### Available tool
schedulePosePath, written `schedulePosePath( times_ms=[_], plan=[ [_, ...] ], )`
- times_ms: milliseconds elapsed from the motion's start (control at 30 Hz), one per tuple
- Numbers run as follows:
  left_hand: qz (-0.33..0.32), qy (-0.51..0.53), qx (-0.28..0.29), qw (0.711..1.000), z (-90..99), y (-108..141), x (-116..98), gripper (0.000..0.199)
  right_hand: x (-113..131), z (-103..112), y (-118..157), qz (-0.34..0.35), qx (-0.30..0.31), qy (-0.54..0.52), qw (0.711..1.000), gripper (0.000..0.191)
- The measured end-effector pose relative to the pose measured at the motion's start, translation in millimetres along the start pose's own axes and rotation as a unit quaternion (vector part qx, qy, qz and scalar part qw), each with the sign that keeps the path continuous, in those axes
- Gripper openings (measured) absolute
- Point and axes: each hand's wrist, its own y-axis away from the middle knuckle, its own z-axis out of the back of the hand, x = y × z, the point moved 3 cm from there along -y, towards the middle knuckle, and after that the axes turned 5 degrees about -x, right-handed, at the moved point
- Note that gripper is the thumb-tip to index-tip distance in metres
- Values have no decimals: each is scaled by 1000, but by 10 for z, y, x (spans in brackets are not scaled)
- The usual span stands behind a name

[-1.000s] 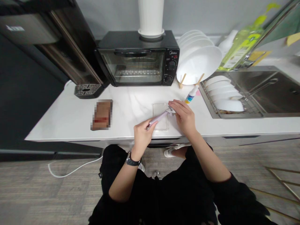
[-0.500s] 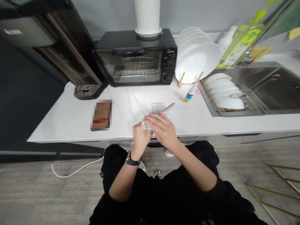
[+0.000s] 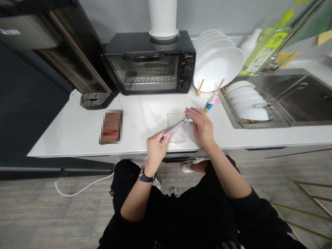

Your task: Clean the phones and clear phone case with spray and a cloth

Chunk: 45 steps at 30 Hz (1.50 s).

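My left hand [image 3: 157, 145] grips the near end of a slim lilac phone [image 3: 176, 128], which is tilted and seen nearly edge-on above the counter. At its far end my right hand [image 3: 202, 127] presses a crumpled white wipe [image 3: 188, 119] against it, fingers bent over the wipe. Whether the wipe is tissue or cloth I cannot tell. Below the phone, a clear, shallow rectangular case [image 3: 179, 140] lies on the white counter [image 3: 140, 121]. Just beyond my right hand stands a small spray bottle [image 3: 210, 100] with a blue and yellow label, its base partly hidden.
A black toaster oven [image 3: 149, 71] stands at the back, bearing a white pot [image 3: 163, 17]. White plates [image 3: 216, 69] stand in a rack beside it. To the right is a sink [image 3: 298, 98] with dishes. A dispenser [image 3: 94, 100] and a blurred brown object [image 3: 111, 126] are left.
My right hand has slid right and away along the phone with the wipe, uncovering the phone's near part and more of the clear case. My left hand stays at the near end.
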Motion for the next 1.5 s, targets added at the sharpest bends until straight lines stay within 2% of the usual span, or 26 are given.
schedulePosePath(
  times_ms=[133,267,367,467,567,700,833,933,1033,1100,1200,1267,1367,1500],
  plan=[
    [3,1,2,1000,-7,-2,0,25,146,-58,34,0,-6,10,1000,45],
    [-4,-20,0,1000,0,-8,11,16,544,-191,120,53,18,3,998,46],
    [-13,-47,-10,999,22,-18,28,24,846,-299,183,81,51,-9,995,45],
    [-15,-52,-15,998,34,-28,40,22,957,-347,200,91,71,-9,993,44],
    [-7,-43,-11,999,22,-30,38,26,817,-313,168,100,76,-5,992,45],
    [14,-7,5,1000,-10,-17,24,20,370,-152,78,65,33,22,997,47],
    [13,3,11,1000,-16,-10,8,28,10,-5,0,24,21,40,999,47],
    [11,-2,7,1000,-8,-12,-1,25,-74,28,-23,20,24,28,999,43],
    [12,-1,5,1000,-8,-14,-11,24,-56,8,-16,13,15,25,999,41],
    [10,-1,7,1000,-12,-15,-15,26,23,-29,4,19,8,27,999,41],
    [3,-11,5,1000,-11,-17,-4,23,278,-119,61,46,10,17,999,43],
    [-7,-30,1,1000,-5,-22,10,19,508,-204,109,64,35,3,997,45],
    [-30,-52,-15,998,14,-33,30,24,816,-329,174,93,84,-15,992,45],
    [-32,-61,-22,997,24,-43,52,17,942,-380,191,110,90,-11,990,44]
  ],
)
